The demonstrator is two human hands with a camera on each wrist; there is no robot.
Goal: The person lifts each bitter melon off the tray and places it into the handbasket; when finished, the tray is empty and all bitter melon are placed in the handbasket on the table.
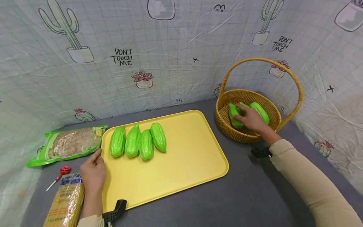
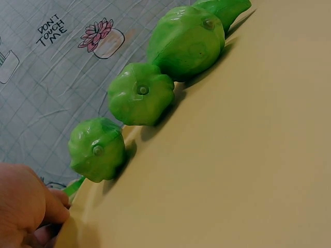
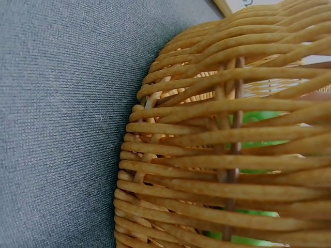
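Several green gourds [image 1: 139, 143] lie side by side on the left part of a yellow tray [image 1: 184, 151]; the left wrist view shows their ends [image 2: 142, 93] in a row on the tray [image 2: 232, 155]. My left hand [image 1: 96, 156] holds the tray's left rim, fingers curled at the edge [image 2: 51, 212]. At the right stands a wicker basket [image 1: 227, 126] with a tall handle and green gourds inside. My right hand [image 1: 244, 116] reaches into it and grips one gourd [image 1: 233, 112]; another gourd [image 1: 261, 112] lies beside it. The right wrist view shows the basket's wall [image 3: 207, 129], with green [image 3: 258, 118] behind the weave.
A green snack packet [image 1: 68, 145] lies left of the tray, with a red lollipop [image 1: 63, 171] and a yellow packet [image 1: 66, 201] nearer me. A printed cloth backdrop walls in the grey table [image 1: 249, 189] at the back and both sides.
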